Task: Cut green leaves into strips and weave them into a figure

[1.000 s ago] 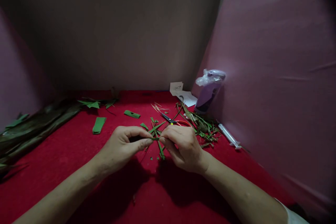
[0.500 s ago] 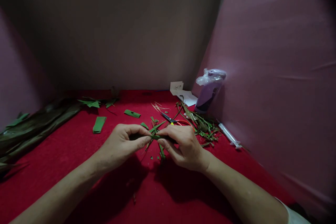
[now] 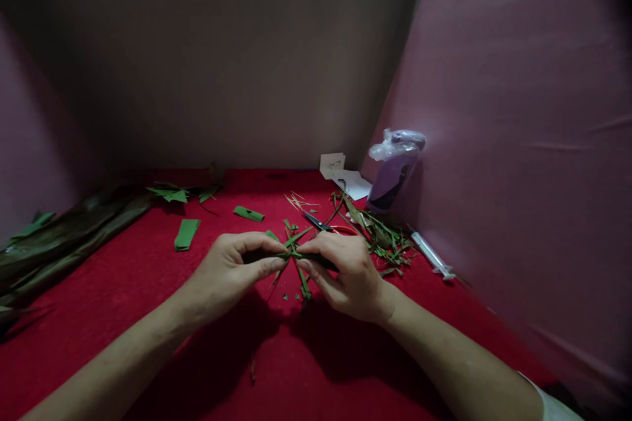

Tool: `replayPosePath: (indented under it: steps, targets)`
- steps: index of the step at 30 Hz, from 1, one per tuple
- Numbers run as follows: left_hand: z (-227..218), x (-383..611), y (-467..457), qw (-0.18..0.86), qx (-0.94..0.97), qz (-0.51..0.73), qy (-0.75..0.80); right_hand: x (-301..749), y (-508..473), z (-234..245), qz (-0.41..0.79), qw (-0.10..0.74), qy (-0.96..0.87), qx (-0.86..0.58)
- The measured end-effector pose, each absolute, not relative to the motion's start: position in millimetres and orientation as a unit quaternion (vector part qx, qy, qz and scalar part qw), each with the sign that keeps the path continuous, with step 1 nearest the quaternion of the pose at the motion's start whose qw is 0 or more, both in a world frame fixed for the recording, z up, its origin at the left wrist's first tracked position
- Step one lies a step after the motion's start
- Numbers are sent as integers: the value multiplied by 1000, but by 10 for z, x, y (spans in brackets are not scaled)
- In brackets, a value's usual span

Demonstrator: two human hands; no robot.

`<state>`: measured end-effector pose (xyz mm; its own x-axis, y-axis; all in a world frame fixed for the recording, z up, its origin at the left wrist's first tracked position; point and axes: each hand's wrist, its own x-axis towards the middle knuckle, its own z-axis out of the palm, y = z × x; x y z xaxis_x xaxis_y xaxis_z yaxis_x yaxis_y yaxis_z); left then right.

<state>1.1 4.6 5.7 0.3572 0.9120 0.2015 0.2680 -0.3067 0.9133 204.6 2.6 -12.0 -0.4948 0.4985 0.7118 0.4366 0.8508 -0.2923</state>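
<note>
My left hand and my right hand meet above the red cloth near its middle. Both pinch the same narrow green leaf strip, thumb and fingers pressed together at its two ends. The strip lies roughly level between the fingertips. Under the hands, loose green leaf slivers are scattered on the cloth. Just behind my right hand lie scissors with dark blades and an orange handle partly hidden by the hand.
Cut green leaf pieces lie at the left middle, and long dark leaves are piled at the far left. A heap of leaf trimmings, a purple bottle, white paper, a syringe and thin sticks sit at the right rear. Pink walls close in all round.
My two hands have drawn slightly closer and risen a little, and the leaf strip between them has turned flatter. Nothing else on the cloth has moved.
</note>
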Motion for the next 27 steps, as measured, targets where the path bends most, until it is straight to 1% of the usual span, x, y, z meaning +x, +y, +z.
replayPosePath:
  steps: [11,20,27]
  targets:
    - [87,26,28,397,717,407,403,2043,45,-146,31,450,-854,-259]
    - [78,8,49,380,740,405,380,2052,34,-150,42,434,-860,-266]
    - [87,6,63,397,733,408,373,2055,31,-149,48,431,-859,-273]
